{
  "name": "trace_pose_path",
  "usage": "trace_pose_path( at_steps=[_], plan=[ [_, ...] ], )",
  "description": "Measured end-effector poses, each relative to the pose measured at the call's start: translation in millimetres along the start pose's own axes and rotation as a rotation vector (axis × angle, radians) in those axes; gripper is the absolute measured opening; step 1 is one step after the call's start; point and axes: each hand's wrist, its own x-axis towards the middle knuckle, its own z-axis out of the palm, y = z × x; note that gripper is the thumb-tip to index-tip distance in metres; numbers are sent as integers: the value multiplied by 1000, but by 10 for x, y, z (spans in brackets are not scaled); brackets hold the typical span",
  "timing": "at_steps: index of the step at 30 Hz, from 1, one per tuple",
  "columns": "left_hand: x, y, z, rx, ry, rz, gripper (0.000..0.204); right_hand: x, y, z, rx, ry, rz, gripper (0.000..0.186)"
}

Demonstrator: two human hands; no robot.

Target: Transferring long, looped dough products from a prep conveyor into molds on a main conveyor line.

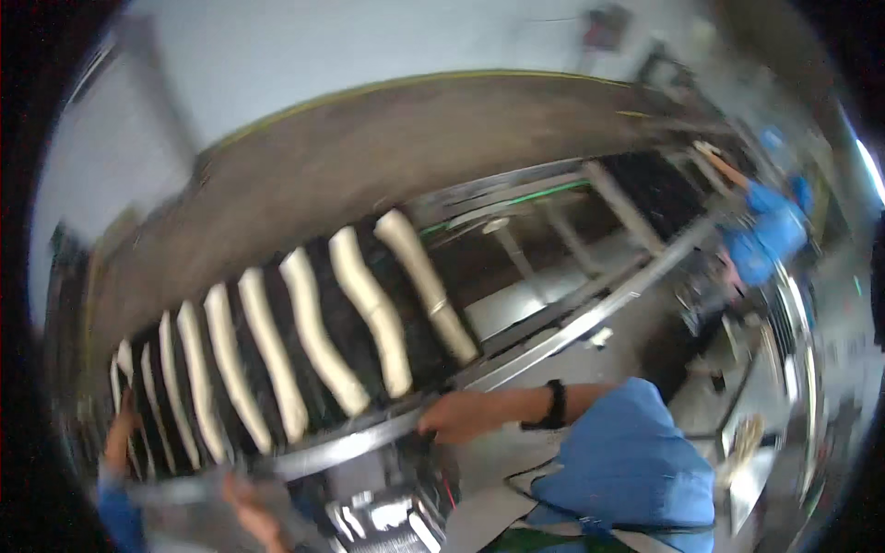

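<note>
Several long pale strips that look like dough (313, 323) lie side by side across a black belt (419, 323); some are bent. My right hand (449, 417), with a dark band on its wrist, is at the metal rail (355, 444) along the belt's near side. Its fingers look closed; what they hold, if anything, is hidden. My left hand (247, 507) is low on the left, just on the near side of the rail. Motion blurs it, but its fingers look stretched out and nothing shows in them.
Another person's hand (124, 424) reaches over the belt's far left end. A blue-sleeved person (765, 235) works at the far right, beside another dark belt section (650, 189). Metal crossbars (622, 207) span the open frame between. A dark box (387, 525) stands below the rail.
</note>
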Motion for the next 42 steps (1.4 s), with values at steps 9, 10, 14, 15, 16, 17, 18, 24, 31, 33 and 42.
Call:
trace_pose_path(
  at_steps=[9,10,14,15,16,17,18,24,31,33,42],
  plan=[
    [-3486,1038,2599,1102,104,-183,55,-784,-71,15,209,-225,0,35],
    [-3872,1035,2688,1142,185,-231,58,-812,-123,22,192,-275,18,35],
    [-4846,1117,3004,1083,342,-361,66,-916,-185,311,174,-379,-37,34],
    [-4977,1161,3129,1026,323,-410,67,-930,-141,401,165,-396,-55,34],
    [-5066,1208,3257,1085,278,-358,67,-939,-108,463,154,-437,-81,34],
    [-5197,1173,3360,1083,303,-365,67,-973,-92,497,142,-476,-106,33],
    [-5335,1138,3451,1101,298,-390,68,-1028,-173,479,135,-491,-122,33],
    [-6181,1213,3864,1032,530,-505,59,-1439,-238,449,76,-568,-137,34],
    [-6882,1271,3766,1079,757,-542,54,-1731,-340,604,119,-548,-56,35],
    [-7059,1311,3673,1093,757,-533,55,-1777,-373,650,127,-541,-39,34],
    [-7457,1372,3182,1219,794,-767,71,-1823,-322,836,180,-511,-6,35]
  ],
)
